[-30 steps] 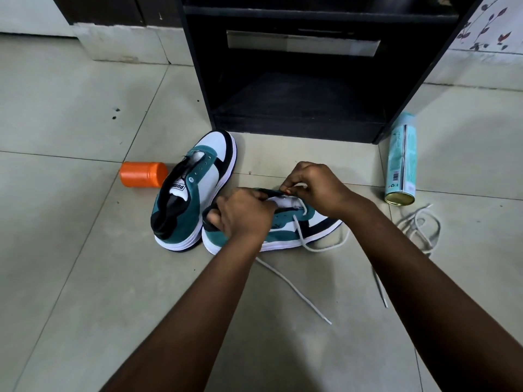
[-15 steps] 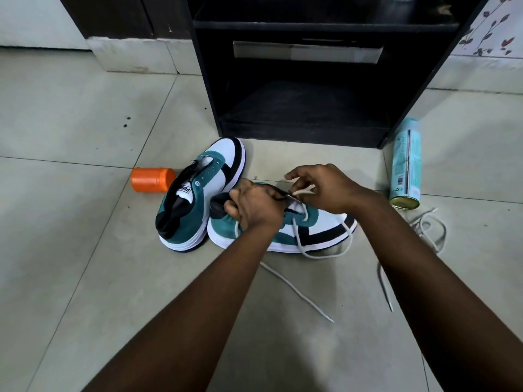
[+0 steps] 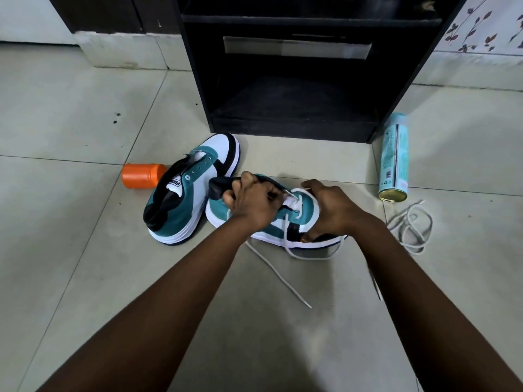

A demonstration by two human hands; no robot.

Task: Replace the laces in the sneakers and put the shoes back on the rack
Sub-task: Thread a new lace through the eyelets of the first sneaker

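Observation:
Two teal, white and black sneakers lie on the tiled floor in front of a black shoe rack [image 3: 300,69]. The left sneaker [image 3: 186,193] has bare eyelets and no lace. My left hand [image 3: 252,203] pinches the white lace [image 3: 294,206] at the eyelets of the right sneaker [image 3: 271,227]. My right hand [image 3: 331,210] grips the toe end of that sneaker, which tilts up off the floor. The lace's loose ends trail over the tiles [image 3: 280,275] toward me.
An orange cylinder [image 3: 143,175] lies left of the sneakers. A teal spray can [image 3: 394,161] lies on its side by the rack's right corner. A second white lace [image 3: 410,226] is coiled on the floor to the right.
My right hand has let go of the lace and moved down to grip the sneaker's toe end. The sneaker has tipped up, and my left hand has taken the lace at the eyelets.

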